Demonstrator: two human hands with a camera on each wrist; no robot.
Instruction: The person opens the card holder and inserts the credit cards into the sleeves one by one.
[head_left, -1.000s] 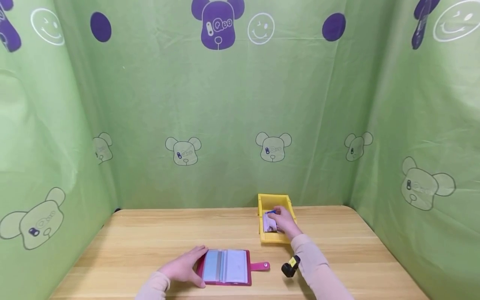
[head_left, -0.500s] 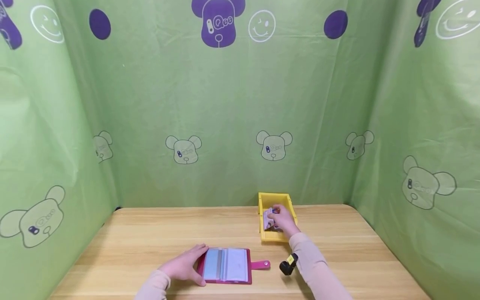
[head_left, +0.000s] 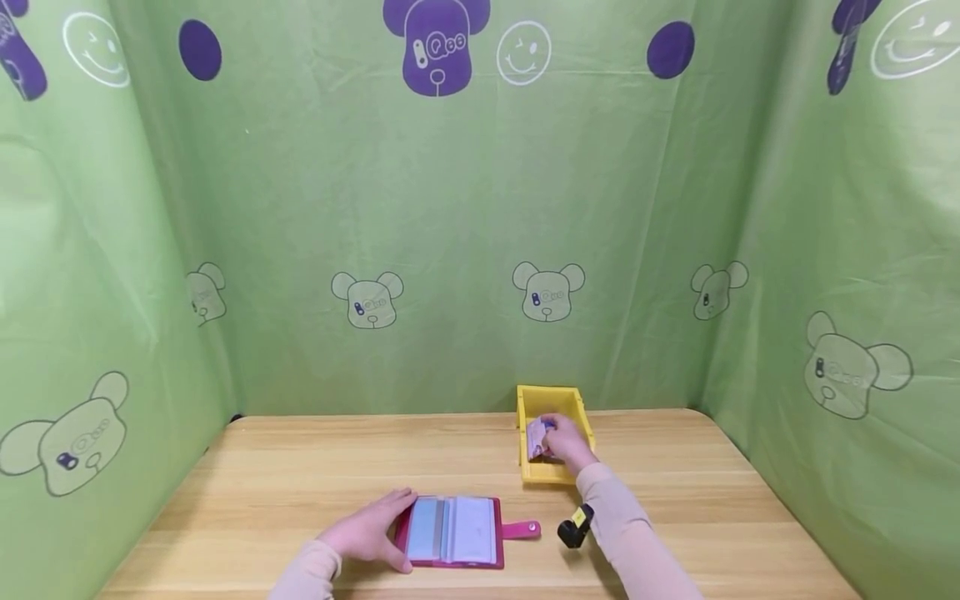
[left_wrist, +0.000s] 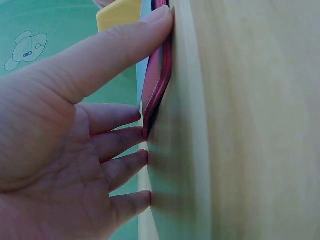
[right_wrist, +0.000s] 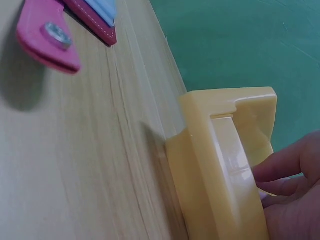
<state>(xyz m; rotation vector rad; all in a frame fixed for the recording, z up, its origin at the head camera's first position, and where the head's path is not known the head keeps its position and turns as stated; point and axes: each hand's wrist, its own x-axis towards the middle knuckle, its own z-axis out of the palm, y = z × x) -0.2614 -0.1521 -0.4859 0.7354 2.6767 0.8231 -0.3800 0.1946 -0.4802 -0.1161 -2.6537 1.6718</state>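
Observation:
An open pink card holder (head_left: 471, 533) with clear sleeves lies on the table, its snap strap (head_left: 521, 530) pointing right. My left hand (head_left: 371, 527) rests at its left edge, thumb and fingers extended; in the left wrist view the thumb lies along the holder's red cover (left_wrist: 159, 85). My right hand (head_left: 567, 443) reaches into a yellow bin (head_left: 550, 474), its fingers bent and pinching at a pale purple printed card (head_left: 536, 439). Some blue shows beside the fingers. The bin's wall hides part of the right fingers (right_wrist: 280, 165) in the right wrist view.
Wooden tabletop (head_left: 315, 454) spreads around the holder and the bin. Green printed cloth (head_left: 450, 358) hangs behind and on both sides. A black camera with a yellow label (head_left: 576, 527) sits on the right wrist.
The right hand stays inside the bin, its fingers shifting among the cards; the purple card has tilted and moved slightly. The left hand and card holder hold their place.

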